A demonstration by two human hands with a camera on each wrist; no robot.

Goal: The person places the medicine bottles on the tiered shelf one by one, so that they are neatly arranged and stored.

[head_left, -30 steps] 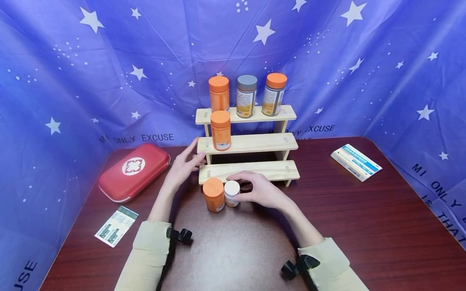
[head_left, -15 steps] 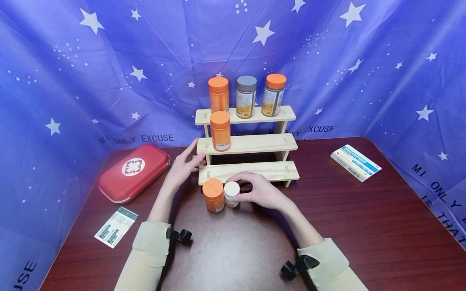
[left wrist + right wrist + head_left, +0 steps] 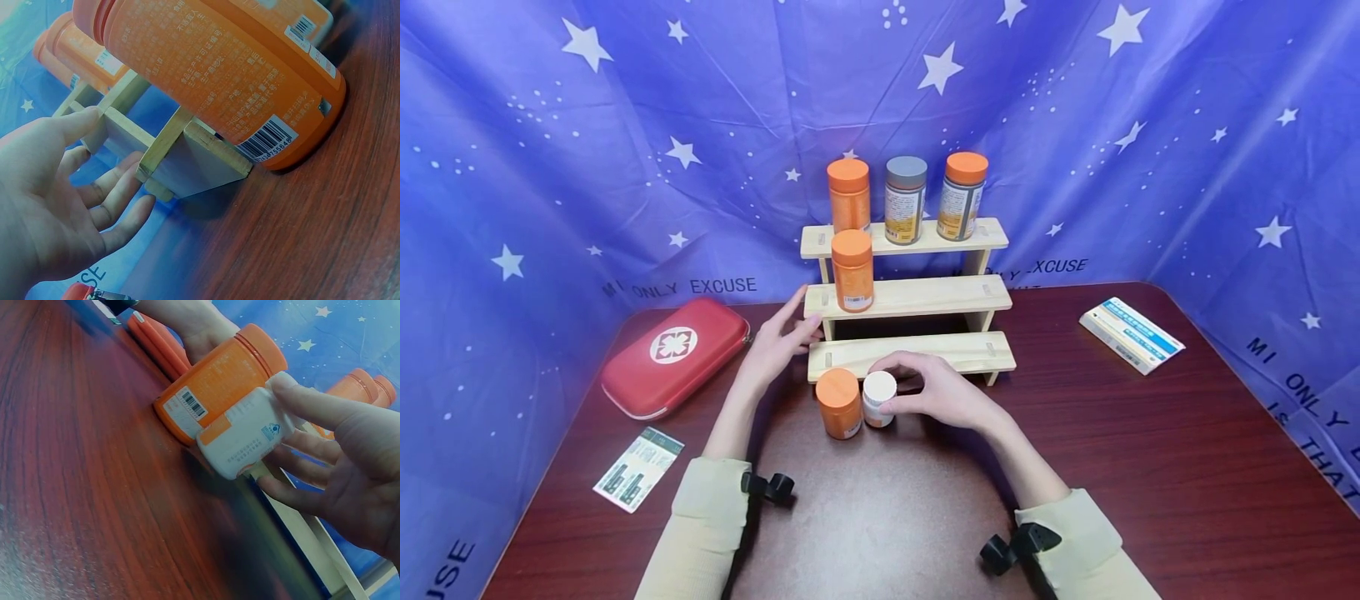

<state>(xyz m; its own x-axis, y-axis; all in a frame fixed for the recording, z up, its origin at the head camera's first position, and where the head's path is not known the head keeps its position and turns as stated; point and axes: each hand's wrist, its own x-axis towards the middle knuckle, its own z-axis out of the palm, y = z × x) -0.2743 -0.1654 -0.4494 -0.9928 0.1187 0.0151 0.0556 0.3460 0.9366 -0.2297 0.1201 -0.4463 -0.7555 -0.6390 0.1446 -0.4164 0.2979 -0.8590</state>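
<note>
My right hand (image 3: 942,392) holds a small white bottle (image 3: 878,400) between thumb and fingers, near the tabletop in front of the shelf. Just left of it stands an orange jar (image 3: 838,404) with an orange lid; the right wrist view shows the white bottle (image 3: 247,434) upright close beside this jar (image 3: 215,387). At the left end of the three-tier wooden shelf (image 3: 925,354), my left hand (image 3: 771,346) rests with fingers spread and loosely bent. In the left wrist view its fingertips touch or nearly touch the shelf's wooden side (image 3: 194,162).
An orange jar (image 3: 853,275) stands on the middle tier. The top tier bears another orange jar (image 3: 849,196), a grey-lidded jar (image 3: 905,204) and an orange-lidded grey jar (image 3: 962,200). A red case (image 3: 673,358) and card (image 3: 638,468) lie left, a medicine box (image 3: 1132,335) right.
The white bottle has shifted very slightly right, away from the orange jar in front, with my right hand on it. My left hand stays at the shelf's end.
</note>
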